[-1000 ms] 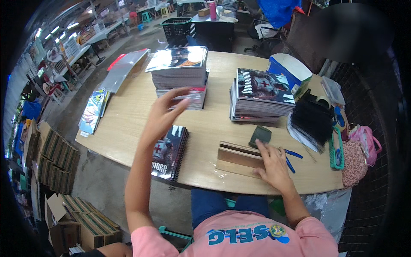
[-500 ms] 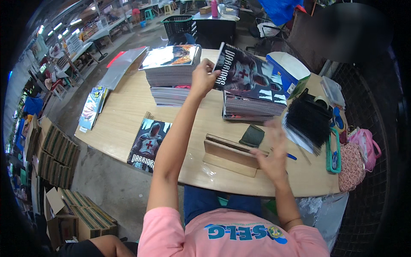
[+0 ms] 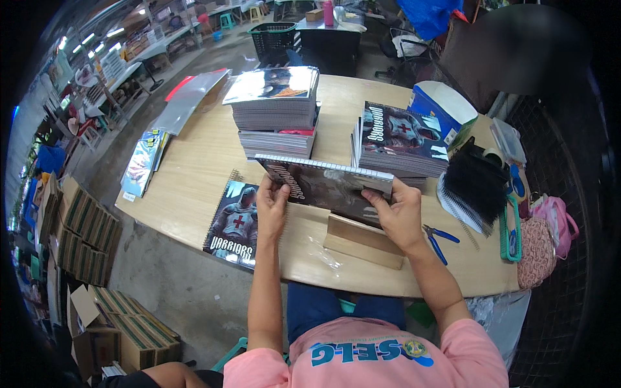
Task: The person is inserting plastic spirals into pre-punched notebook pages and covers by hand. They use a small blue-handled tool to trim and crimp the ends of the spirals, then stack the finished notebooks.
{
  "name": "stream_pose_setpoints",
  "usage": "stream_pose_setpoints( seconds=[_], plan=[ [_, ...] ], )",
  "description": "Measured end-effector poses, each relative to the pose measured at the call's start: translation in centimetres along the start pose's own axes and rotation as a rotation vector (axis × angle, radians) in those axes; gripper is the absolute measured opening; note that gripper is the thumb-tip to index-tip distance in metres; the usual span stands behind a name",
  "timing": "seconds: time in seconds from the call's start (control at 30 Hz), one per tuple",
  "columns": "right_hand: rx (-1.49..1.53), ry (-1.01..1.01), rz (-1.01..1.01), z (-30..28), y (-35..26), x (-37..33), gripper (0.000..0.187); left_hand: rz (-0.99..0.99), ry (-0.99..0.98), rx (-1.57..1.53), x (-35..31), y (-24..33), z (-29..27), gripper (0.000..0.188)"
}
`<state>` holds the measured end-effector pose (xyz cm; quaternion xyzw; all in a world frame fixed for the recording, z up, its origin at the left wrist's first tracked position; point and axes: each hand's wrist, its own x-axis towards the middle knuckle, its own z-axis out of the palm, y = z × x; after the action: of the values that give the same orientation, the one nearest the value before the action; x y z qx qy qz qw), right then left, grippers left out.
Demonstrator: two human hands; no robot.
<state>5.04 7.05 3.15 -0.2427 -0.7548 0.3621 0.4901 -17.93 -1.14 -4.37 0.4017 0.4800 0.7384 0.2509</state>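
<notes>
A dark-covered book [image 3: 320,187] with a knight on it is held up in front of me, tilted, with a row of small holes along its pale upper edge. My left hand [image 3: 273,202] pinches its left end, thumb on the cover. Its right end is gripped by my right hand [image 3: 400,216]. Just below the book stands a slotted wooden holder [image 3: 363,242], partly hidden by it. To the left lies a wire-bound notebook [image 3: 234,223] with a similar cover. A stack of the same books [image 3: 398,155] sits beyond my right hand.
Another tall stack of books [image 3: 275,118] stands at the back middle. Blue-handled pliers [image 3: 442,240] lie right of the holder, near black binding wires [image 3: 477,187]. A teal basket [image 3: 510,233] and a pink pouch [image 3: 535,252] sit at the right edge. Cartons [image 3: 129,323] are on the floor left.
My left hand has brought the book from above the right stack down toward me. My right hand has risen from the wooden holder and taken the book's other end.
</notes>
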Motion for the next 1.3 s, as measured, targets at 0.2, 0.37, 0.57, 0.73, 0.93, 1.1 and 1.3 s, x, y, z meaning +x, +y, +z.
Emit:
stream_pose_setpoints(
  seconds=[0.2, 0.37, 0.57, 0.73, 0.93, 1.1, 1.3],
  plan=[
    [-0.129, -0.034, -0.037, 0.7, 0.2, -0.4, 0.018, 0.018, -0.003, -0.044, -0.6, -1.9, -0.5, 0.033],
    [-0.233, -0.020, 0.157, -2.2, -0.1, -3.6, 0.017, -0.074, -0.086, 0.146, -3.2, -4.1, 0.9, 0.032],
    [0.183, 0.123, 0.336, -7.6, 6.3, -11.7, 0.042, 0.035, -0.279, 0.054, -6.6, -5.3, 6.6, 0.063],
    [0.495, 0.097, 0.253, -6.6, 9.5, -14.3, 0.091, -0.096, -0.259, 0.117, -8.7, -4.9, 8.1, 0.063],
    [0.101, 0.226, 0.448, -13.8, 12.5, -11.1, 0.057, 0.221, 0.073, 0.409, -9.6, -2.6, 7.8, 0.092],
    [-1.135, 0.018, 0.390, -19.5, 15.9, -7.2, 0.023, 0.704, -0.237, 0.895, -9.6, 5.1, 14.6, 0.065],
    [-0.821, 0.120, 0.195, -21.5, 17.4, -6.9, 0.019, 0.638, -0.515, 0.875, -7.6, 4.2, 18.6, 0.031]
  ],
)
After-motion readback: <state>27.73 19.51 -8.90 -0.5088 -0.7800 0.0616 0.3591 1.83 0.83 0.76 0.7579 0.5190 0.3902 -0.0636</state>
